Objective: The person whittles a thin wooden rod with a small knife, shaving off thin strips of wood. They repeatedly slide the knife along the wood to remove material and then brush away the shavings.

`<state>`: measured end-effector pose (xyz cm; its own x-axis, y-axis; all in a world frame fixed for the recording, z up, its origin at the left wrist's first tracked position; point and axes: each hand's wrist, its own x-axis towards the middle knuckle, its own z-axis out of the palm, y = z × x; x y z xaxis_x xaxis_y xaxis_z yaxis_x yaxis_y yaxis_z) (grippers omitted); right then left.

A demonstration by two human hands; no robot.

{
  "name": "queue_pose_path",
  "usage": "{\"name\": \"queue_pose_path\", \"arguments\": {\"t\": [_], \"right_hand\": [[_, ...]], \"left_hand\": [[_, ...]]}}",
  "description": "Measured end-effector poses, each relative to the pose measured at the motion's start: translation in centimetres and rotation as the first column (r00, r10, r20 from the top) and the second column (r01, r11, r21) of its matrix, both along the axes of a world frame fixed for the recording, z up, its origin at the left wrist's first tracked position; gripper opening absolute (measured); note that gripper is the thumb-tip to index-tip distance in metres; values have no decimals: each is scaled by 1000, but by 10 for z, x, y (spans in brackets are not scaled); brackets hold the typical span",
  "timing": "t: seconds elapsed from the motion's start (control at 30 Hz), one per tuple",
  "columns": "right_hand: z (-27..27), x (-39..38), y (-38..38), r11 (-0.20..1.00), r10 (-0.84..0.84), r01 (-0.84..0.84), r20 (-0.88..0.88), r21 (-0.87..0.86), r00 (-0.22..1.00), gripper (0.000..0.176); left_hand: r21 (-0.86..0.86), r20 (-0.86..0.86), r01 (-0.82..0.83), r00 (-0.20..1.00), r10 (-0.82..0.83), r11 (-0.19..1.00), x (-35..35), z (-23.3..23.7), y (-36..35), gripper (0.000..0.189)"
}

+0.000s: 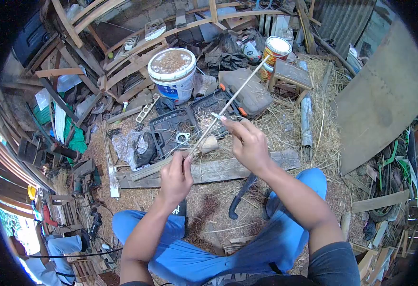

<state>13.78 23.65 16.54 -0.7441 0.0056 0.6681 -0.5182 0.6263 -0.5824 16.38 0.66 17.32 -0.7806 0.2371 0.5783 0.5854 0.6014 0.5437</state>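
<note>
A long, thin pale wooden stick [245,82] slants up and to the right in front of me. My left hand [176,174] is closed around its lower end. In my right hand [250,144], closed in a pinch, is a small blade [216,116] lying against the middle of the stick; its handle is hidden by the fingers. Below the stick, a weathered plank [218,172] lies across the ground beyond my knees. Behind it an open black tool case [173,125] holds wood shavings and small parts. A dark curved handle [235,207] leans at the plank's front edge.
A white bucket [172,78] of shavings stands behind the case. A paint can [276,50] and small wooden stool [291,74] are at back right. A large board [385,95] leans at right. Another person [51,252] sits at lower left. Straw and shavings cover the ground.
</note>
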Motion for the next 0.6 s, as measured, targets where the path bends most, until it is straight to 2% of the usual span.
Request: {"name": "queue_pose_path", "arguments": {"t": [0.1, 0.17, 0.3, 0.4, 0.47, 0.53, 0.6], "right_hand": [[1, -10, 9, 998, -55, 55, -6, 32, 998, 38], [3, -21, 23, 991, -120, 116, -51, -63, 992, 37], [0, -26, 28, 987, -147, 148, 20, -59, 989, 34], [1, -42, 40, 974, -176, 166, -56, -153, 983, 30], [9, -51, 63, 935, -332, 336, 54, -115, 942, 27], [10, -53, 64, 935, -315, 324, 78, -143, 946, 28], [3, -47, 54, 962, -250, 236, -90, -140, 964, 27]], "left_hand": [[-6, 30, -2, 1000, 3, 1000, 2, 1, -1, 3], [-12, 21, 12, 1000, -12, 1000, 4, 0, -4, 4], [-40, 11, 21, 1000, -21, 999, 5, -2, -5, 5], [-55, 1, 18, 1000, -18, 998, 7, 0, -7, 5], [-55, -40, 32, 999, -34, 998, 8, -1, -9, 5], [-52, -81, 42, 996, -46, 998, 8, -1, -11, 5], [-70, 93, 5, 996, 2, 998, 11, 2, -14, 5]]}}
